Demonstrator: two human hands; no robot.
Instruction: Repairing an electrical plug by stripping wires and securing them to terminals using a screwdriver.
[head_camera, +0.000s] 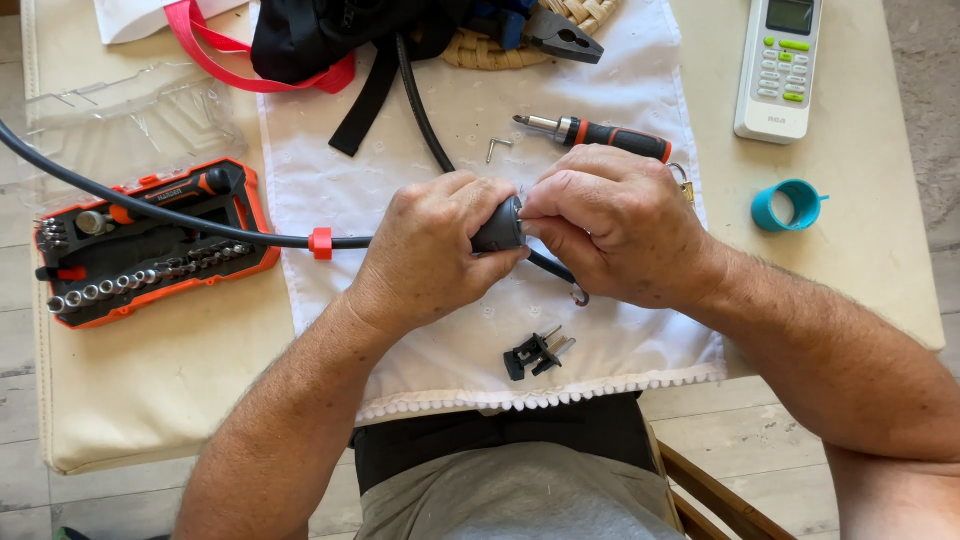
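Grey and rounded, the plug housing (499, 226) sits wrapped in our left hand (430, 250), whose grip is closed around it, while our right hand (615, 222) pinches narrowly at its open end with thumb and fingertips. Out of the left grip a smooth black cable (200, 222) runs away, carrying a small red clip (320, 243) just beyond the knuckles. Below both grips, well apart on the white cloth (620, 100), lies a black plastic plug insert (537, 353) with bare metal prongs. Above the right grip rests a screwdriver (595, 133) with an orange-and-black handle and steel shaft, and near it a small bent hex key (498, 147). Far left of the left grip lies an open orange-and-black bit case (150, 245), rows of shiny sockets inside, its clear moulded lid (130, 115) beyond it. Right of the right grip we see a teal tape ring (787, 205) and a white remote control (781, 65) with green buttons on the cream tabletop (150, 380).
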